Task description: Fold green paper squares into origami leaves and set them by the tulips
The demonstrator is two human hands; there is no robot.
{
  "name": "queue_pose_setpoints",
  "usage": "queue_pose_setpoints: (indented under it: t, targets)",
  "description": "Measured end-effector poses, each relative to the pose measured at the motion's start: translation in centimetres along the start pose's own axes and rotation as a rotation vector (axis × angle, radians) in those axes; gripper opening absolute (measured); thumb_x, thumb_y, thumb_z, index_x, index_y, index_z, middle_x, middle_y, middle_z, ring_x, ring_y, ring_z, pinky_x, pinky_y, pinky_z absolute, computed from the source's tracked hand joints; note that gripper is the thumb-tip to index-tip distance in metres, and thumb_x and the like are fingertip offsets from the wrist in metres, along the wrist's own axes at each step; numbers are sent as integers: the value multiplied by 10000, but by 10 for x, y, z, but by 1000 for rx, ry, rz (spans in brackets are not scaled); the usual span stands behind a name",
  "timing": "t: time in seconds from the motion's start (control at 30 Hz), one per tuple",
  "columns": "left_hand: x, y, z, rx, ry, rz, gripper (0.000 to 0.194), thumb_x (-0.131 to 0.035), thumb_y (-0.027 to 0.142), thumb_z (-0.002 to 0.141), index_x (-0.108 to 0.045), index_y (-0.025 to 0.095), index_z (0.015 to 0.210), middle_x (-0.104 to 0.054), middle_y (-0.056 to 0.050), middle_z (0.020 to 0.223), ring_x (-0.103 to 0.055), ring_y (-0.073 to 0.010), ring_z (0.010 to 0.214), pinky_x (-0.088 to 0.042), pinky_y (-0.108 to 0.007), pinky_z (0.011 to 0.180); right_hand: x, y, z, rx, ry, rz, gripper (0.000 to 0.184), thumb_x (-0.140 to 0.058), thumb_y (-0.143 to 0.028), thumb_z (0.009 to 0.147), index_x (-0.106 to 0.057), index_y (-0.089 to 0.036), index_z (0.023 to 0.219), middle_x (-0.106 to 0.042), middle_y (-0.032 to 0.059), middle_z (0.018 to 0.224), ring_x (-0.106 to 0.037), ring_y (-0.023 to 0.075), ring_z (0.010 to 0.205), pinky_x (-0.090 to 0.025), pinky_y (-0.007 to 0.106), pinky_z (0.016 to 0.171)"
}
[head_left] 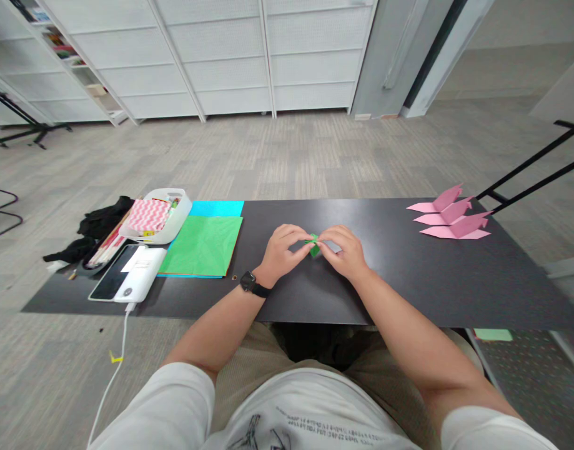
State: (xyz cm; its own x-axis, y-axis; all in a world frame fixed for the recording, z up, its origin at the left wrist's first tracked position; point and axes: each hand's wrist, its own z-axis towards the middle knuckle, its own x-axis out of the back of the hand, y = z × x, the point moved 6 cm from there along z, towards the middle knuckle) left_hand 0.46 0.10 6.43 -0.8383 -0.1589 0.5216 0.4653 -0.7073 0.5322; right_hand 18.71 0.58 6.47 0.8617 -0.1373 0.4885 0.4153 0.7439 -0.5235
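Observation:
A small piece of folded green paper is pinched between my two hands over the middle of the dark table. My left hand, with a black watch on its wrist, grips the paper's left side between thumb and forefinger. From the other side my right hand pinches it the same way, fingertips almost meeting. The fingers cover most of the paper, so its exact folded shape is hidden. Left of my hands lies a stack of green paper sheets with blue sheets showing beneath.
Several pink folded paper birds stand at the table's right end. On the left are a white basket with a pink patterned pouch, a phone, a white power bank with a hanging cable, and black cloth.

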Motion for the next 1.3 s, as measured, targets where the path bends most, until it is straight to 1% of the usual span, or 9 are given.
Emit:
queue_pose_setpoints:
  t: [0.37, 0.5, 0.63, 0.83, 0.93, 1.0, 1.13, 1.2, 1.3]
  targets:
    - [2, 4, 2, -35, 12, 45, 154, -718, 344, 1018, -768, 234, 922, -783, -35, 938, -715, -193, 923, -542, -394, 924, -4, 1, -2, 13, -10, -7, 81, -679, -277, 995, -760, -283, 996, -774, 49, 952, -708, 236, 897, -568, 430, 849]
    - [0, 1, 1, -12, 8, -7, 134, -732, 365, 1011, -775, 238, 1016, -788, -44, 997, -722, -197, 962, -548, -382, 928, -1, 1, -1, -21, 5, 17, 115, -656, -291, 1014, -751, -271, 953, -768, 51, 925, -705, 228, 878, -568, 416, 839]
    - [-3, -4, 1, 25, -14, -30, 230, -801, 399, 954, -762, 235, 1111, -796, -61, 1077, -727, -218, 1015, -554, -398, 954, 2, 7, -2, -92, 44, 52, 146, -652, -337, 1023, -747, -266, 937, -770, 52, 913, -713, 229, 871, -579, 412, 845]
    - [-3, -11, 0, 52, 12, -26, 93, -782, 314, 967, -762, 225, 947, -782, -33, 939, -713, -195, 899, -550, -371, 875, 2, 12, -4, -117, 63, 75, 124, -678, -356, 1015, -772, -275, 1017, -776, 52, 950, -725, 228, 894, -593, 409, 861]
    - [2, -12, 0, 46, 67, -25, 79, -787, 303, 963, -791, 227, 942, -757, -40, 921, -701, -190, 889, -548, -352, 848, 3, 13, -4, -101, 62, 70, 175, -711, -362, 989, -777, -285, 1131, -769, 56, 985, -719, 231, 913, -596, 409, 870]
    - [4, -13, -1, 62, 86, -11, 85, -779, 309, 969, -811, 232, 951, -735, -38, 876, -683, -182, 842, -540, -331, 796, 3, 16, -4, -112, 58, 53, 197, -721, -374, 980, -784, -287, 1145, -758, 53, 959, -714, 228, 893, -597, 407, 863]
    - [3, -17, -4, 112, 56, 12, 120, -755, 333, 988, -822, 237, 965, -700, -3, 730, -636, -153, 688, -509, -295, 689, -2, 24, -8, -184, 18, 66, 193, -684, -387, 1001, -785, -288, 1131, -761, 29, 877, -716, 208, 802, -606, 394, 842]
    - [3, -18, -4, 101, 61, 26, 106, -749, 319, 991, -822, 243, 986, -736, -6, 762, -651, -152, 699, -526, -297, 704, -5, 26, -10, -217, 1, 124, 212, -678, -397, 1005, -773, -286, 1158, -790, 33, 938, -742, 209, 829, -616, 395, 865]
    - [5, -16, -4, 70, 88, 31, 114, -729, 258, 988, -815, 249, 1062, -808, -32, 942, -697, -166, 800, -572, -320, 768, -9, 30, -12, -266, -22, 247, 263, -655, -422, 1018, -744, -282, 1222, -805, 54, 1095, -771, 227, 960, -622, 408, 936]
